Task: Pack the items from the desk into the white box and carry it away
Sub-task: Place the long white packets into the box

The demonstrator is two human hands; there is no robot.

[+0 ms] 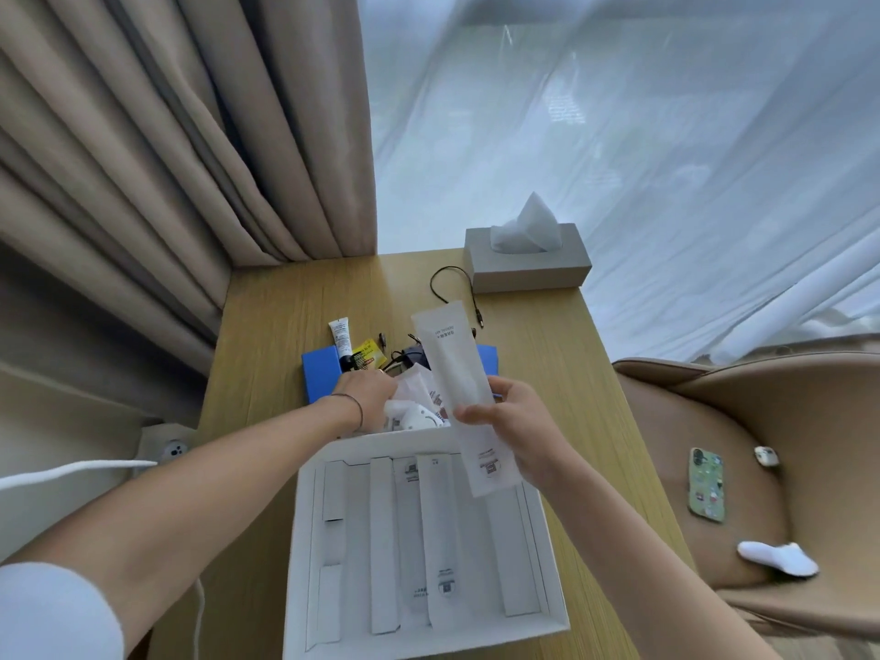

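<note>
An open white box (305,531) lies on the wooden desk (266,326) near me, with long white packets (440,540) lined up inside. My right hand (516,426) holds another long white packet (452,369) upright above the box's far right corner. My left hand (364,390) reaches into a pile beyond the box: crumpled white wrappers (414,397), a small white tube (341,333), a yellow sachet (369,357), a blue box (319,373) and dark cables. Its fingers are hidden in the pile.
A grey tissue box (528,266) stands at the desk's far edge with a black cable (452,290) beside it. To the right a beige chair (771,469) carries a phone (707,483), an earbud case (765,455) and a white sock (781,557). Curtains hang behind.
</note>
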